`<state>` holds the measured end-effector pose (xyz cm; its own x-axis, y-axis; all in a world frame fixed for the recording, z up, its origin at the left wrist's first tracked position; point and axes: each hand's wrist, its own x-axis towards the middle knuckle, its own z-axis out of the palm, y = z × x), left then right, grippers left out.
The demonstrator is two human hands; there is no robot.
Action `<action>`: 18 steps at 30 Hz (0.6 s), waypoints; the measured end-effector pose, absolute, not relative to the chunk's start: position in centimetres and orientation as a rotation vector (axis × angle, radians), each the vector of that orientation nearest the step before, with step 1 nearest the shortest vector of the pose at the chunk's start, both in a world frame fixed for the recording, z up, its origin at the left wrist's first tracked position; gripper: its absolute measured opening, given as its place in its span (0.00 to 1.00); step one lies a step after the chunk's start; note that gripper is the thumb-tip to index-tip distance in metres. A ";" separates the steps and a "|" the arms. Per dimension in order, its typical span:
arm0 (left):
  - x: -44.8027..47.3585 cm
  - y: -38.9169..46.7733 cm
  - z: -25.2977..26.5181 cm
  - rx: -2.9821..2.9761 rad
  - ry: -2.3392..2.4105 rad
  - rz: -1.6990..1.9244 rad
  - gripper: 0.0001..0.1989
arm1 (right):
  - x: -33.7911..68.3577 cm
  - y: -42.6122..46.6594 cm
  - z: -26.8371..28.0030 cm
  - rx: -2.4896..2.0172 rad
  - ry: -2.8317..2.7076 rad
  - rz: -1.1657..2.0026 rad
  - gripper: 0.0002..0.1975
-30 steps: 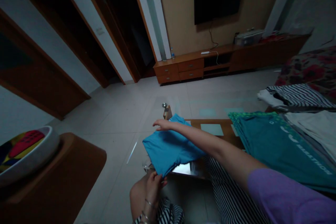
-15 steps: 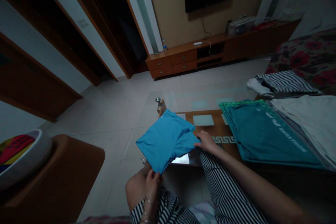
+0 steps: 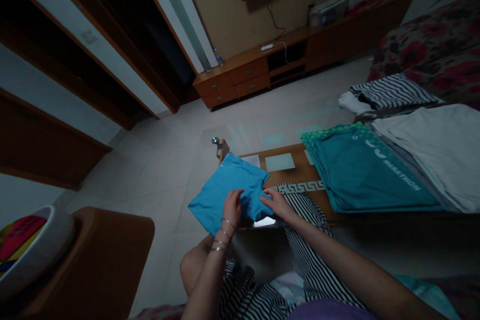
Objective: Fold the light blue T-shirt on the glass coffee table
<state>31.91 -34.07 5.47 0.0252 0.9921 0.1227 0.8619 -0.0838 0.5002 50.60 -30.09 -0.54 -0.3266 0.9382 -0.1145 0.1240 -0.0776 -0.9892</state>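
A bright blue T-shirt (image 3: 215, 192), partly folded, lies over the left end of the low coffee table (image 3: 258, 151). My left hand (image 3: 231, 207), with bracelets on its wrist, rests on the middle of the shirt; its fingers are bent together against the cloth. At the shirt's right side, my right hand (image 3: 279, 205) grips the sleeve edge between thumb and fingers. To the right, a folded teal shirt (image 3: 367, 175) with white "MARATHON" lettering lies on the table, overlapping a pale shirt (image 3: 438, 145).
Striped folded clothing (image 3: 395, 91) lies at the far right, near a flowered sofa (image 3: 427, 55). A white bowl (image 3: 48, 245) stands on the brown armrest (image 3: 120, 240) at left. Across the tiled floor is a low TV cabinet (image 3: 232, 80).
My left hand has moved from the shirt's near corner up onto its middle. My right hand still holds the sleeve side. The view has shifted and tilted somewhat.
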 end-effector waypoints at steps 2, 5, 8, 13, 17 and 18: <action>32.3 -29.9 6.1 2.217 1.776 0.390 0.24 | 50.4 -30.2 -0.8 -1.160 -1.482 1.498 0.14; 33.2 -24.2 6.8 2.378 1.588 0.115 0.27 | 50.8 -30.4 -1.0 -1.165 -1.466 1.515 0.14; 34.2 -20.3 6.9 2.461 1.440 -0.114 0.25 | 51.6 -30.6 -1.2 -1.201 -1.469 1.531 0.16; 35.0 -17.3 6.7 2.488 1.267 -0.348 0.18 | 52.5 -30.5 -0.6 -1.192 -1.486 1.558 0.18; 34.8 -16.4 7.4 2.455 1.202 -0.423 0.14 | 53.0 -30.3 1.3 -1.138 -1.474 1.586 0.18; 34.6 -16.3 7.9 2.440 1.187 -0.431 0.13 | 53.2 -30.3 1.9 -1.127 -1.474 1.594 0.19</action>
<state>34.63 -16.27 7.85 0.5937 0.6776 -0.4340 0.7982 -0.5645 0.2104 53.22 -30.31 1.89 -0.3926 0.9083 -0.1443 0.0730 -0.1256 -0.9894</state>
